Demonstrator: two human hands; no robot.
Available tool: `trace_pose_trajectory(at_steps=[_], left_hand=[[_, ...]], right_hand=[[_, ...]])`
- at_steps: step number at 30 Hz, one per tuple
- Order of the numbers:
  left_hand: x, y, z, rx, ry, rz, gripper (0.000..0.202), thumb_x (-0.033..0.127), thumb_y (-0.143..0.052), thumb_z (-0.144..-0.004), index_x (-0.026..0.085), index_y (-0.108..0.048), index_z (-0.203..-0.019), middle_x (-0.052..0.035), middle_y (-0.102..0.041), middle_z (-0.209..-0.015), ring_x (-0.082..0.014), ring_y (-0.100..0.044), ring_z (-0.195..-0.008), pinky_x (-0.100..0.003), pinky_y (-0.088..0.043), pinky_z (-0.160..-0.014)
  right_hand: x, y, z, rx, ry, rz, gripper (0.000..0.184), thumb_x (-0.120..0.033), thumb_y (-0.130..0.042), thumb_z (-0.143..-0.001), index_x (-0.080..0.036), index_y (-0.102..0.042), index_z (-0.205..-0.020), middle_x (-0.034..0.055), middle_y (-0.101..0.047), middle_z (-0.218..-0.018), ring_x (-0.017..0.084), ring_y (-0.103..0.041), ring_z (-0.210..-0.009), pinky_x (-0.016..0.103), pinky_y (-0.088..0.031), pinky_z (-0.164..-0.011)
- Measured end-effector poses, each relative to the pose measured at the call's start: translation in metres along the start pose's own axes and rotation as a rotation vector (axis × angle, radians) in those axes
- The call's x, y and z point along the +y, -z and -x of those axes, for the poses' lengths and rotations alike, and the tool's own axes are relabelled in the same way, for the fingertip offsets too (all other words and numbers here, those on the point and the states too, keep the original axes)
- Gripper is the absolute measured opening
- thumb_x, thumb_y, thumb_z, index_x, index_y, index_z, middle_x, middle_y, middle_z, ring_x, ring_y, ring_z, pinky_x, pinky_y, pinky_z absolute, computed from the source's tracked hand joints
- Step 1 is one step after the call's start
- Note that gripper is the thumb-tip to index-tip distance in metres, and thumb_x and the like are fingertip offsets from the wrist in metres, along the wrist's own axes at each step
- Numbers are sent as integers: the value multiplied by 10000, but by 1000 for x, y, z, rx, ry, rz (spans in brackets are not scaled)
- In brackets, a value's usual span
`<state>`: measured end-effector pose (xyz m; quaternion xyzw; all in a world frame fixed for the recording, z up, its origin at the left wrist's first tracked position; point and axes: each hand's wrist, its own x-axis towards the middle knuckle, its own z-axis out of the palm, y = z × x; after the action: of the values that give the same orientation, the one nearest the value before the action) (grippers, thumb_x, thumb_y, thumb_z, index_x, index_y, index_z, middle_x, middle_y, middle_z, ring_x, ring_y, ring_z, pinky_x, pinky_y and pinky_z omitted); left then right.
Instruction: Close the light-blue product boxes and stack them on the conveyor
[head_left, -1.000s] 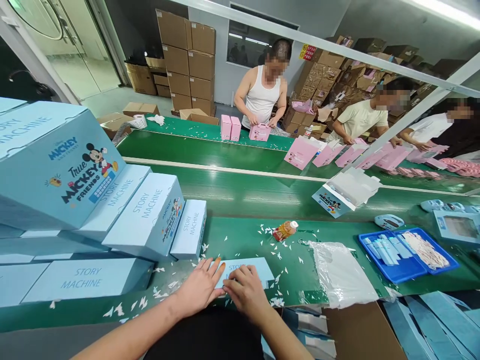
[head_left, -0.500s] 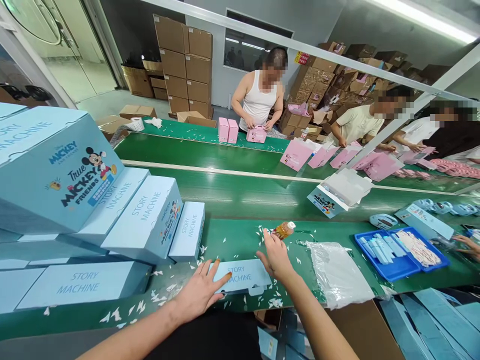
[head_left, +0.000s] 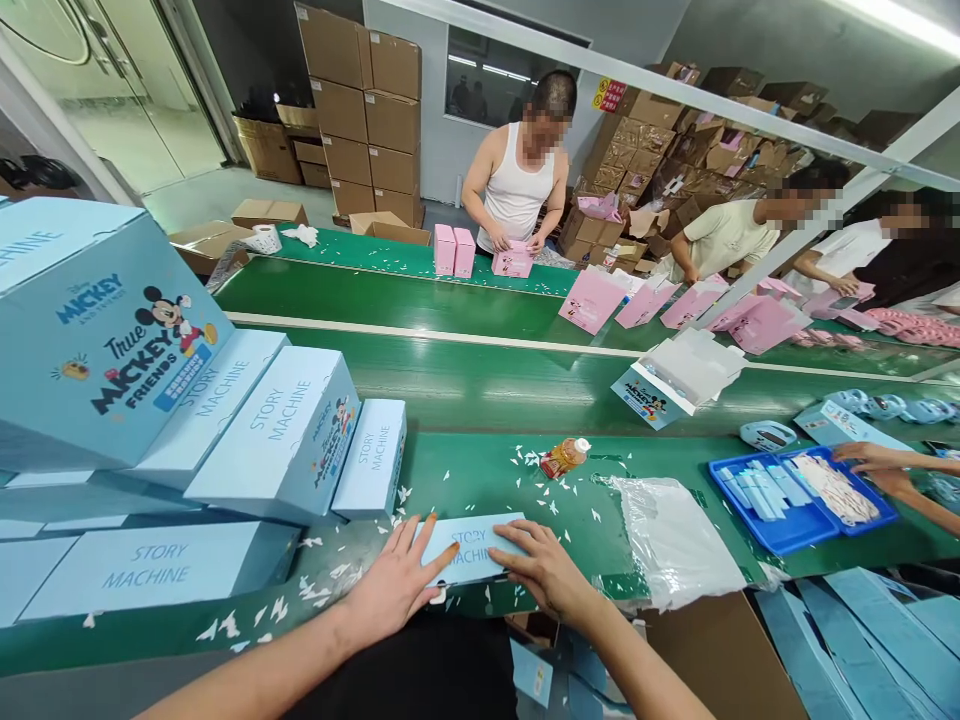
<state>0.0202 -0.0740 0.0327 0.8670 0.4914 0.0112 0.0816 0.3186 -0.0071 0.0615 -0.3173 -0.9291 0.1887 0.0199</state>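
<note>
A light-blue box [head_left: 471,540] printed "STORY MACHINE" lies at the near edge of the green table, between my two hands. My left hand [head_left: 399,572] rests on its left end with fingers spread. Across its right end lies my right hand [head_left: 546,565], fingers stretched out and touching the top. The lower front of the box is partly hidden by my hands. Just beyond it stands a small bottle [head_left: 564,458] with amber contents and a white cap. Left of my hands is a narrow upright blue box [head_left: 371,458].
Larger blue boxes [head_left: 262,420] are piled at left. Clear plastic bags [head_left: 675,540] and a blue tray [head_left: 787,535] of small parts lie to the right, where a co-worker's hands [head_left: 885,465] reach in. An open blue box [head_left: 652,390] sits on the belt. White scraps litter the table.
My right hand has come down and back onto the right end of the box, whose side flap no longer shows. A co-worker's hands have moved in over the tray.
</note>
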Motion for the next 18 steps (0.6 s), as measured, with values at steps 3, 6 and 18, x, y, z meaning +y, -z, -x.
trace_pose_trajectory(at_steps=[3, 6, 18], left_hand=[[-1, -4, 0, -7, -2, 1, 664, 413, -505, -917, 416, -157, -1482, -148, -241, -1552, -433, -316, -1363, -604, -327, -1045], [-1, -5, 1, -31, -7, -8, 686, 403, -517, -913, 413, -140, -1486, -156, -206, -1565, -446, -295, -1372, -612, -315, -1051], [-8, 12, -2, -63, -158, -1, 677, 412, -435, -931, 325, -96, -1510, -150, -20, -1596, -434, -112, -1437, -659, -181, -1098]], right_hand=[[-1, -5, 6, -15, 10, 50, 480, -280, -436, -967, -429, -358, -1417, -10, -363, -1515, 243, -362, -1323, 471, -418, -1022], [-2, -18, 12, -15, 23, 95, 536, -229, -434, -953, -407, -313, -1444, 0, -299, -1547, 262, -328, -1349, 492, -400, -1035], [3, -12, 11, -51, 61, 162, 608, -259, -493, -923, -450, -263, -1452, -8, -212, -1579, 320, -321, -1338, 522, -382, -1009]])
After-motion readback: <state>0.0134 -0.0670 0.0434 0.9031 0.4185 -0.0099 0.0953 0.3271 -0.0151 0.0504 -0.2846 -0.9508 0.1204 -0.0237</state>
